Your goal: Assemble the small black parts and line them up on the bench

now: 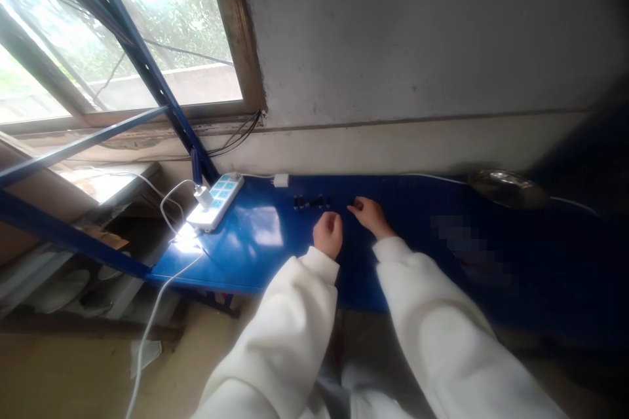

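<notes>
Several small black cylinder-like pieces [299, 201] lie in a loose row on the blue tabletop [295, 255]; they are too small to name. My left hand [328, 234] is curled closed just in front of the row, and whatever may be inside it is hidden. To the right of the row, my right hand [368, 213] rests low over the table with thumb and fingers pinched together. A small dark piece shows at its fingertips, partly covered by them.
At the left stands a white power strip [216, 201] with a white plug adapter [203, 195] and cables. A white charger [281, 180] sits by the wall. A shiny metal dish-like object [508, 188] is at the back right. A blue metal frame [162, 91] rises at the left.
</notes>
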Available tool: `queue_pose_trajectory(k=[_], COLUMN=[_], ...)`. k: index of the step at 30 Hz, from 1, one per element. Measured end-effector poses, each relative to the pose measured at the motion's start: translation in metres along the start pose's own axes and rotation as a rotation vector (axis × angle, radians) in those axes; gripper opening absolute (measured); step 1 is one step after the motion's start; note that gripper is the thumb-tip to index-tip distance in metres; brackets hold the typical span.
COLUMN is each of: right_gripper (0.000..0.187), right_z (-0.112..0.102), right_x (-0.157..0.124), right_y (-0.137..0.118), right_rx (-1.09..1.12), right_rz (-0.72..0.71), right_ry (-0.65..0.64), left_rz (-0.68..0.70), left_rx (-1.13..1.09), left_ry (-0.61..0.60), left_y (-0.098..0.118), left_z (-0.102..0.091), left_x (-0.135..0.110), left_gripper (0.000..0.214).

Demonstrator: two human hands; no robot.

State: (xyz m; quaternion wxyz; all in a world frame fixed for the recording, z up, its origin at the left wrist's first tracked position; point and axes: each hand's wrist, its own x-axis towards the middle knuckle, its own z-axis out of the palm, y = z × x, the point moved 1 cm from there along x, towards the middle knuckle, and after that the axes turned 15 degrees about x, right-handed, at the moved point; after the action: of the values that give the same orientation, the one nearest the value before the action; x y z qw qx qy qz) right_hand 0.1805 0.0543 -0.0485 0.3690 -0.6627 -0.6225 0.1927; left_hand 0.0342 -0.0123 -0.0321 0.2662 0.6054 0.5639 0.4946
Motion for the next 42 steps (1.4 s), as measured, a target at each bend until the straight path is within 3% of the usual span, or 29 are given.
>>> queue_pose_trajectory(k=[3, 6, 10, 14, 22, 25, 31, 38, 42], right_gripper=[0.013, 0.013, 0.012, 0.013, 0.018, 0.023, 0.033, 0.034, 0.035], right_z=[-0.003, -0.003, -0.001, -0.002, -0.001, -0.001, -0.005, -0.006, -0.004], right_x=[-0.014, -0.025, -0.039, -0.048, -0.058, -0.06, -0.062, -0.064, -0.063], right_y=[-0.002, -0.006, -0.013, -0.017, -0.016, -0.017, -0.02, -0.022, -0.019], right_rx=[0.025, 0.028, -0.03, -0.083, -0.071, -0.062, -0.061, -0.128, -0.166], right_rz=[-0.047, -0.111, -0.215, -0.252, -0.269, -0.262, -0.235, -0.221, -0.27], right_ry=[-0.051, -0.057, -0.084, -0.088, -0.049, -0.033, 0.001, -0.012, 0.048], left_rz=[0.229, 0.31, 0.373, 0.342, 0.068, 0.028, 0.118, 0.151, 0.192], left_rx=[0.117, 0.238, 0.345, 0.351, 0.22, 0.209, 0.08, 0.031, 0.098], left_ry=[0.0, 0.013, -0.084, -0.112, 0.015, 0.028, 0.152, 0.107, 0.044], left_y=[-0.001, -0.005, -0.01, -0.012, -0.009, -0.008, -0.001, -0.007, -0.012], left_z=[0.003, 0.004, 0.006, 0.007, 0.005, 0.003, 0.001, 0.008, 0.012], left_x=[-0.001, 0.0, 0.003, 0.003, 0.005, 0.006, 0.0, -0.003, -0.002], left_gripper=[0.034, 0.048, 0.045, 0.033, 0.006, 0.006, 0.001, 0.007, 0.009])
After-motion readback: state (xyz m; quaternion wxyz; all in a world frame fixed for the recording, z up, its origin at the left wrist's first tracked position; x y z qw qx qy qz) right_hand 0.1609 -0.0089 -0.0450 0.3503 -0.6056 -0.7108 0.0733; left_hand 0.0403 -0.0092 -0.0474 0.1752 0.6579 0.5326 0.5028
